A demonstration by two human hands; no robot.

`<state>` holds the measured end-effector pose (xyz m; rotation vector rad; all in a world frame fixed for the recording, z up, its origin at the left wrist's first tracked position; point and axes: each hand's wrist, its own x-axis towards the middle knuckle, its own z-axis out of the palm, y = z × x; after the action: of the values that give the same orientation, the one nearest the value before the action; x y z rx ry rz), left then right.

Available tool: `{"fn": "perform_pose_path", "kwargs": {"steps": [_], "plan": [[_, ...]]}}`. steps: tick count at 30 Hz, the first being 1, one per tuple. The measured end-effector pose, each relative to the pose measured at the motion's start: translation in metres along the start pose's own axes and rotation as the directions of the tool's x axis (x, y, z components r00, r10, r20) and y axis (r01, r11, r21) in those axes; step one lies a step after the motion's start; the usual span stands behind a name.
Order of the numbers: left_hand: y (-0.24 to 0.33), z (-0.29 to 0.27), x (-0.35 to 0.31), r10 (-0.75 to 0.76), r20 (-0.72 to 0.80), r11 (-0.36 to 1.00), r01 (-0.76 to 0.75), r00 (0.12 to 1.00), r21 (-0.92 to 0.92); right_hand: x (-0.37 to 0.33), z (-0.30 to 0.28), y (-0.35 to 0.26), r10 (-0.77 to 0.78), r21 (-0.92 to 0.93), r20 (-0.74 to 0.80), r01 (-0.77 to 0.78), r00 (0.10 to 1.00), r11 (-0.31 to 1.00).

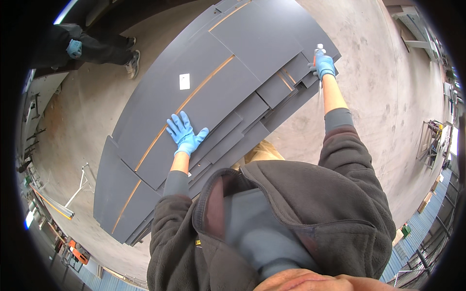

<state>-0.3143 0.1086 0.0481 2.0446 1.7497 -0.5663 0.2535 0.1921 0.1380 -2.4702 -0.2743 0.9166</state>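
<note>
Fleece jacket (291,213), dark grey, is filling the lower frame, nearest the camera. Beyond it, a stack of dark grey panels (194,111) is lying on the concrete floor (378,82), long axis running from 7 o'clock to 1 o'clock, with tan edge strips showing between boards and a small white label (184,81) on the top sheet. Left hand (184,133), blue-gloved, is pressing flat on the panels, fingers spread, gripping nothing. Right hand (324,65), also gloved, is closing round a small white bottle (319,48) at the stack's 1 o'clock end, bottle pointing toward 12. Left hand is sitting nearer the stack's middle. Another person (92,46) is standing at 10 o'clock.
</note>
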Motion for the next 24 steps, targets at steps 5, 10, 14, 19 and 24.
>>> {"fn": "perform_pose_path", "kwargs": {"steps": [5,10,14,19,24], "plan": [[-0.001,0.003,0.001,0.009,-0.028,1.000,-0.009,1.000,-0.018,0.021,-0.006,-0.004,0.090,-0.409,0.738,0.337,0.669,0.848],[0.000,0.002,0.000,0.015,-0.052,1.000,-0.015,0.999,-0.006,-0.004,0.003,-0.002,-0.097,0.082,0.199,0.082,0.975,0.993],[0.002,-0.001,0.000,-0.012,-0.010,1.000,0.011,1.000,-0.007,-0.035,0.033,-0.017,-0.176,-0.237,0.813,0.593,0.554,0.770],[0.002,-0.004,0.004,-0.039,0.054,0.999,0.038,0.998,0.023,0.000,0.051,-0.021,-0.219,0.229,0.337,0.146,0.916,0.962],[0.003,-0.005,0.012,-0.063,0.108,0.994,0.053,0.992,0.095,0.053,-0.004,0.078,0.163,0.675,0.000,-0.120,0.987,0.728]]}}
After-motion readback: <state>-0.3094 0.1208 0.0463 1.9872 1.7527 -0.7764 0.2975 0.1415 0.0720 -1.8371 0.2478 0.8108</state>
